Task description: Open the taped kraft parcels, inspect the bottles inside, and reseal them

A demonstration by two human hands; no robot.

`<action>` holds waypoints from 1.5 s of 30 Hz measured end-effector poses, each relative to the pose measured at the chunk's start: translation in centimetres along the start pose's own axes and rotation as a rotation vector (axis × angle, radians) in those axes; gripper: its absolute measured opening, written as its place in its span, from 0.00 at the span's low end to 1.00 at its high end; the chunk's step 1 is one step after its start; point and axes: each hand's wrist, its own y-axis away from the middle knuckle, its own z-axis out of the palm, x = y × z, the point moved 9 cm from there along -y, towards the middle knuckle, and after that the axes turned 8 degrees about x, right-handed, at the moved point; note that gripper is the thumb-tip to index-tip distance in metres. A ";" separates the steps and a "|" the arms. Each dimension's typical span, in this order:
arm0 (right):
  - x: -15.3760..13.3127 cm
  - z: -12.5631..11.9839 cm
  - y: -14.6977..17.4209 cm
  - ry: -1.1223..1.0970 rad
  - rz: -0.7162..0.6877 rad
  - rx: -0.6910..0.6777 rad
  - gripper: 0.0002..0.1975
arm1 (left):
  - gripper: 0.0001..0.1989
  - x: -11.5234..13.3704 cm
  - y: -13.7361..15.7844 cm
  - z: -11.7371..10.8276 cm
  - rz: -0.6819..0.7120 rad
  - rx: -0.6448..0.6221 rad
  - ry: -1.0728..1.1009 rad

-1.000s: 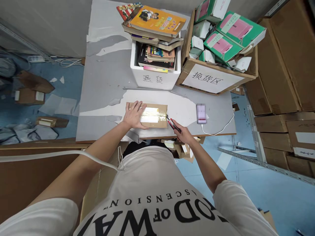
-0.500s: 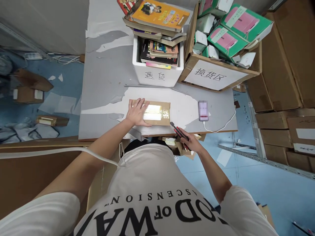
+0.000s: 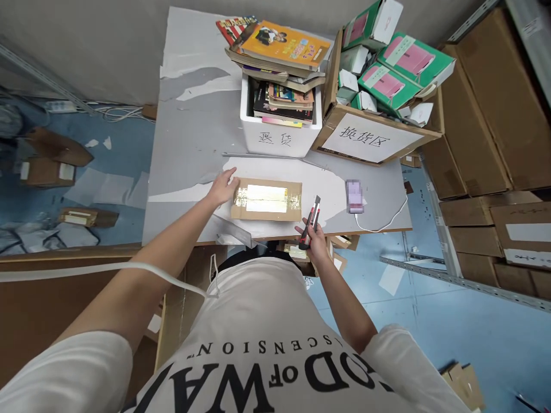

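A flat brown cardboard box (image 3: 267, 215) lies on the table in front of me, with a white label (image 3: 267, 198) and shiny clear tape on top. My left hand (image 3: 222, 187) is at the box's left end, fingers apart and gripping nothing; whether it touches the box edge I cannot tell. Near the table's front edge, to the right of the box, my right hand (image 3: 317, 244) is closed around a black and red utility knife (image 3: 310, 222). The knife's tip points up and away from me, clear of the box.
Behind the box stand a white bin (image 3: 275, 140) heaped with books and an open carton (image 3: 374, 137) of green boxes. A phone (image 3: 354, 196) on a white cable lies to the right. Stacked cartons (image 3: 477, 229) fill the right side.
My left hand has moved off the box's top to its left end, uncovering the label. My right hand has shifted left and turned the knife so it points away from me.
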 end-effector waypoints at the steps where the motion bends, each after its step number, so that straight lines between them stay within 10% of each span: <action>1: 0.3 0.8 -0.1 -0.013 0.006 -0.002 0.21 | 0.32 -1.2 -0.1 0.4 -0.099 -0.064 0.119; 5: -0.5 1.9 -1.6 -0.027 -0.005 0.040 0.18 | 0.26 -3.1 0.7 1.6 -0.309 -0.182 0.478; 16: -11.8 9.2 -12.4 0.373 -0.247 -0.169 0.19 | 0.25 -4.4 9.3 3.0 -0.392 0.062 0.679; 33: -9.3 12.6 -14.9 0.284 -0.327 -0.145 0.21 | 0.26 -4.3 14.4 5.6 -0.476 -0.106 0.566; 38: -8.1 7.7 -11.1 0.270 -0.309 -0.012 0.20 | 0.34 -5.1 10.8 3.0 -0.313 -0.108 0.146; 45: -1.1 1.5 -0.9 0.147 -0.102 0.136 0.23 | 0.37 -1.3 -3.1 2.6 -0.004 -0.117 0.295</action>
